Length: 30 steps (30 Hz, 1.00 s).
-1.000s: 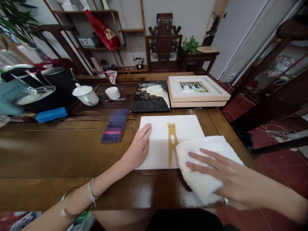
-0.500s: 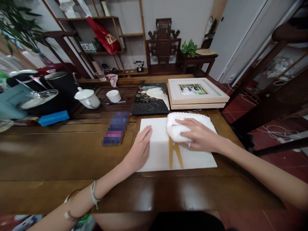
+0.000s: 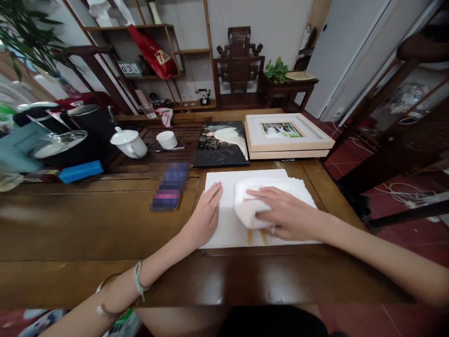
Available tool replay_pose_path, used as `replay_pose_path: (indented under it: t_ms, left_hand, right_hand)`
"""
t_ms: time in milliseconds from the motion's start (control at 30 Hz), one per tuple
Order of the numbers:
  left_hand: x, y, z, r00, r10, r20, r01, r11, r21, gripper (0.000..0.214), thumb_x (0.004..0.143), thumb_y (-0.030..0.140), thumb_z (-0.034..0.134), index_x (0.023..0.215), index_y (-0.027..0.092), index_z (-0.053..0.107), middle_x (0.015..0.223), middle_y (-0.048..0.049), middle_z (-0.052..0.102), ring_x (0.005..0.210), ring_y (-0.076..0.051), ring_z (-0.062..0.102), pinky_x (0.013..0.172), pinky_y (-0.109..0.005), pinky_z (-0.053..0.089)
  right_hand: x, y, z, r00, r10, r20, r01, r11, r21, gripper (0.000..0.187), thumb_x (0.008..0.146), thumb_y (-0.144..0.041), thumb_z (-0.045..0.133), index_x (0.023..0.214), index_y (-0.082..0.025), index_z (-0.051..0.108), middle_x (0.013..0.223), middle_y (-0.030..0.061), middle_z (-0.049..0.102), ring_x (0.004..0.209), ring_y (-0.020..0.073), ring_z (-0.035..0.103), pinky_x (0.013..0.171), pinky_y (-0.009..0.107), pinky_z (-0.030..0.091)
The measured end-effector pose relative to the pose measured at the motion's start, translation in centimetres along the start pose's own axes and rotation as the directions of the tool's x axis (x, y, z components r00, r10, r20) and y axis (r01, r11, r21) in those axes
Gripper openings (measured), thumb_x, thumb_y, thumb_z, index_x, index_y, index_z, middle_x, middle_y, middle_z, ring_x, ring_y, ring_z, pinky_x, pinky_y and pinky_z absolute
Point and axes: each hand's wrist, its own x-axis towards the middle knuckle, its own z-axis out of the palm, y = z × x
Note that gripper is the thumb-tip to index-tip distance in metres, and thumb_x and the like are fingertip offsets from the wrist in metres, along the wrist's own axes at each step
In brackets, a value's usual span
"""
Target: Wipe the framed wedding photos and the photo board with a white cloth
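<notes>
A white rectangular panel [image 3: 228, 229] lies flat on the wooden table [image 3: 87, 220] in front of me. My left hand [image 3: 205, 215] rests flat on its left edge, fingers stretched out. My right hand [image 3: 284, 213] presses a folded white towel [image 3: 245, 206] onto the panel's middle, fingers lying over the cloth. A gold-coloured stand piece [image 3: 256, 237] lies on the panel; only its two lower legs show from under the towel.
Behind the panel lie a dark photo print [image 3: 220, 142] and stacked white picture frames [image 3: 286, 135]. A blurred-out object [image 3: 168, 185] sits left of the panel. A white teapot [image 3: 128, 142], cup [image 3: 166, 139], blue block [image 3: 80, 171] and pots [image 3: 52, 140] stand at the far left.
My right hand carried the towel from the table's right edge to the panel's far side, then drew it back toward me over the gold piece. My left hand stayed in place.
</notes>
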Motion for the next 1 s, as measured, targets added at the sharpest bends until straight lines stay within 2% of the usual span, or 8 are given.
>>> replay_pose_path:
  t_ms: [133, 333, 433, 567, 667, 767, 867, 1000]
  left_hand:
    - [0.0, -0.1, 0.1, 1.0, -0.007, -0.017, 0.007, 1.0, -0.003, 0.049, 0.098, 0.02, 0.026, 0.146, 0.012, 0.031, 0.153, -0.0172, 0.032, 0.145, -0.026, 0.023, 0.118, -0.052, 0.021]
    - [-0.1, -0.2, 0.2, 1.0, -0.008, -0.023, 0.008, 1.0, -0.003, 0.049, 0.098, 0.018, 0.025, 0.146, 0.01, 0.032, 0.153, -0.0193, 0.03, 0.144, -0.027, 0.023, 0.117, -0.053, 0.022]
    - [-0.1, -0.2, 0.2, 1.0, -0.007, -0.021, 0.007, 1.0, 0.001, 0.049, 0.098, 0.018, 0.026, 0.146, 0.01, 0.032, 0.153, -0.0195, 0.03, 0.145, -0.027, 0.023, 0.117, -0.053, 0.022]
    - [-0.2, -0.4, 0.2, 0.999, 0.019, -0.028, -0.02, 0.999, -0.025, 0.049, 0.098, 0.018, 0.025, 0.146, 0.013, 0.031, 0.153, -0.018, 0.03, 0.145, -0.027, 0.022, 0.117, -0.054, 0.022]
    - [-0.2, -0.4, 0.2, 0.999, 0.024, -0.04, -0.025, 0.999, -0.046, 0.048, 0.099, 0.02, 0.026, 0.146, 0.017, 0.031, 0.153, -0.0156, 0.031, 0.145, -0.026, 0.023, 0.116, -0.055, 0.023]
    - [0.0, -0.3, -0.1, 0.999, 0.0, -0.034, -0.003, 0.998, -0.069, 0.047, 0.099, 0.02, 0.027, 0.144, 0.015, 0.036, 0.152, -0.0161, 0.034, 0.144, -0.026, 0.026, 0.117, -0.054, 0.023]
    - [0.1, -0.1, -0.4, 1.0, -0.017, -0.018, 0.015, 0.995, -0.101, 0.047, 0.098, 0.02, 0.028, 0.143, 0.014, 0.038, 0.152, -0.016, 0.034, 0.144, -0.025, 0.026, 0.118, -0.051, 0.023]
    - [0.1, -0.2, -0.6, 1.0, -0.019, -0.006, 0.019, 0.99, -0.139, 0.048, 0.095, 0.018, 0.034, 0.143, 0.015, 0.039, 0.153, -0.0145, 0.033, 0.144, -0.024, 0.025, 0.118, -0.049, 0.023]
  right_hand:
    - [0.7, 0.9, 0.4, 1.0, 0.003, -0.026, -0.004, 0.999, -0.037, 0.026, 0.078, -0.015, 0.06, 0.103, -0.014, 0.069, 0.136, 0.0227, 0.051, 0.134, 0.0349, 0.039, 0.107, 0.056, 0.032]
    - [-1.5, -5.3, 0.8, 0.989, -0.148, 0.022, 0.148, 0.989, -0.006, 0.018, 0.077, -0.025, 0.065, 0.092, -0.018, 0.071, 0.14, 0.018, 0.048, 0.136, 0.0373, 0.034, 0.112, 0.055, 0.026]
    - [-1.7, -6.6, 0.8, 0.979, -0.203, 0.013, 0.203, 0.978, -0.055, 0.015, 0.079, -0.027, 0.063, 0.089, -0.018, 0.071, 0.139, 0.0177, 0.049, 0.135, 0.0375, 0.036, 0.112, 0.054, 0.026]
    - [0.7, -3.8, 0.6, 0.992, -0.126, 0.028, 0.128, 0.984, -0.121, 0.021, 0.078, -0.023, 0.065, 0.098, -0.019, 0.07, 0.133, 0.0179, 0.055, 0.127, 0.034, 0.046, 0.106, 0.052, 0.035]
    - [3.3, -0.6, 0.6, 0.999, -0.045, 0.005, 0.045, 0.981, -0.191, 0.029, 0.077, -0.019, 0.064, 0.105, -0.015, 0.068, 0.129, 0.0204, 0.057, 0.125, 0.0343, 0.048, 0.102, 0.051, 0.038]
    - [5.1, 0.6, 0.9, 0.999, 0.001, -0.051, -0.016, 0.96, -0.279, 0.027, 0.082, -0.022, 0.061, 0.105, -0.011, 0.069, 0.126, 0.0237, 0.058, 0.124, 0.037, 0.048, 0.099, 0.052, 0.04]
    - [5.4, -1.5, 1.7, 0.995, -0.066, -0.074, 0.035, 0.933, -0.359, 0.029, 0.092, -0.032, 0.05, 0.093, -0.013, 0.072, 0.122, 0.0252, 0.06, 0.119, 0.0396, 0.051, 0.094, 0.056, 0.041]
    - [4.0, -6.6, 3.2, 0.963, -0.246, -0.11, 0.175, 0.883, -0.435, 0.033, 0.094, -0.033, 0.047, 0.082, -0.014, 0.072, 0.116, 0.0253, 0.063, 0.112, 0.0412, 0.057, 0.09, 0.06, 0.04]
